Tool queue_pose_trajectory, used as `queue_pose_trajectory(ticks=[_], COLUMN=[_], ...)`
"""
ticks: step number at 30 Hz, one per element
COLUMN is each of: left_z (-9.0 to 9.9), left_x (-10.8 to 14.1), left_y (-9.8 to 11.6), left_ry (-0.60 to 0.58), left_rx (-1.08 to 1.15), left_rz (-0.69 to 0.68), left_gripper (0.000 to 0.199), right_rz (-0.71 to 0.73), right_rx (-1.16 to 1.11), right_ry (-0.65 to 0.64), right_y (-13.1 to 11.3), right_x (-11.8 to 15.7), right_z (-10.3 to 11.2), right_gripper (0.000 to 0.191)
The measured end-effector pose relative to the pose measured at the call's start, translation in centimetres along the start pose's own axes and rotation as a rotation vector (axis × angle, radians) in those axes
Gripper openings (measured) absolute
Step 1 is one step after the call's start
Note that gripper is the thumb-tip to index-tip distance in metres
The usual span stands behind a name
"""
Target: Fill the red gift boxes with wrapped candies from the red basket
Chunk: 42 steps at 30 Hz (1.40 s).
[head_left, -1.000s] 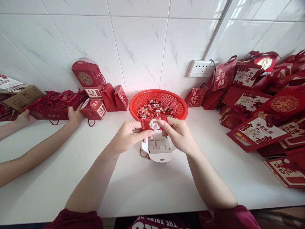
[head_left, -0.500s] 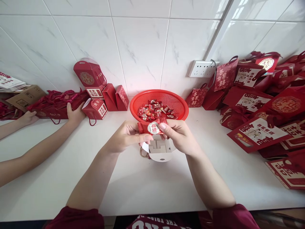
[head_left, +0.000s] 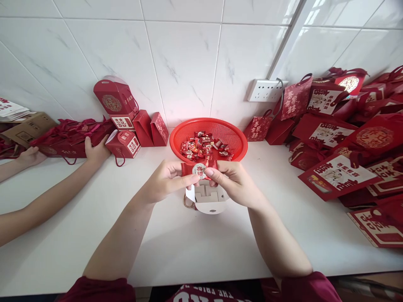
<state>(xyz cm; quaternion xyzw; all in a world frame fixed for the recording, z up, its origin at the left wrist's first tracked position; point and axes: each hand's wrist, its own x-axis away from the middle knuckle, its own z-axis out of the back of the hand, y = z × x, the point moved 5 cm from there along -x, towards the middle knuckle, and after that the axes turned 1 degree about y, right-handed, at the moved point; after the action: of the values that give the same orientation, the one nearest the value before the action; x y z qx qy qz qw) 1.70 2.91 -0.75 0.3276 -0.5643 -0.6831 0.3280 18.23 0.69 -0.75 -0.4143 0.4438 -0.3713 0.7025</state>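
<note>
Between my two hands is a red wrapped candy packet (head_left: 199, 169) with a round white label. My left hand (head_left: 166, 181) pinches its left end, thumb across the front. On the right end, my right hand (head_left: 234, 178) grips it with thumb and fingers. Just below and behind the hands stands an open white-lined box (head_left: 210, 207) with a rope handle at its left, its inside partly visible. A red mesh basket (head_left: 231, 130) behind the hands holds several small wrapped candies (head_left: 204, 144).
At the left, another person's hands (head_left: 97, 152) touch a row of dark red boxes (head_left: 74, 140). Stacked red boxes (head_left: 115, 100) stand by the tiled wall. Many red gift bags (head_left: 343, 174) are heaped at the right, near a white power socket (head_left: 264, 90) on the wall.
The view has shifted slightly. Both hands still grip the red packet, which has tilted a little between the fingers. The other person's hands remain at the boxes.
</note>
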Motion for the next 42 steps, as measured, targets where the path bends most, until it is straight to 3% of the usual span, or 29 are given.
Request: queue_pose_trajectory(ticks=[10, 20, 27, 35, 42], left_z=[0.3, 0.4, 1.1, 2.0, 7.5], left_x=[0.5, 0.3, 0.3, -0.1, 1.4], left_y=[0.4, 0.8, 0.7, 0.9, 1.8], left_ry=[0.041, 0.011, 0.064, 0.206, 0.559], left_rx=[-0.024, -0.182, -0.23, -0.202, -0.388], left_rz=[-0.06, -0.027, -0.002, -0.049, -0.094], left_gripper=[0.02, 0.02, 0.026, 0.024, 0.018], right_rz=[-0.01, -0.027, -0.021, 0.022, 0.026], right_rx=[-0.236, -0.009, 0.13, 0.311, 0.428], right_ry=[-0.057, -0.043, -0.062, -0.024, 0.131], right_y=[0.3, 0.2, 0.1, -0.4, -0.6], right_x=[-0.4, -0.3, 0.0, -0.3, 0.3], right_z=[-0.9, 0.4, 0.9, 1.5, 4.5], right_gripper=[0.038, 0.042, 0.041, 0.033, 0.032])
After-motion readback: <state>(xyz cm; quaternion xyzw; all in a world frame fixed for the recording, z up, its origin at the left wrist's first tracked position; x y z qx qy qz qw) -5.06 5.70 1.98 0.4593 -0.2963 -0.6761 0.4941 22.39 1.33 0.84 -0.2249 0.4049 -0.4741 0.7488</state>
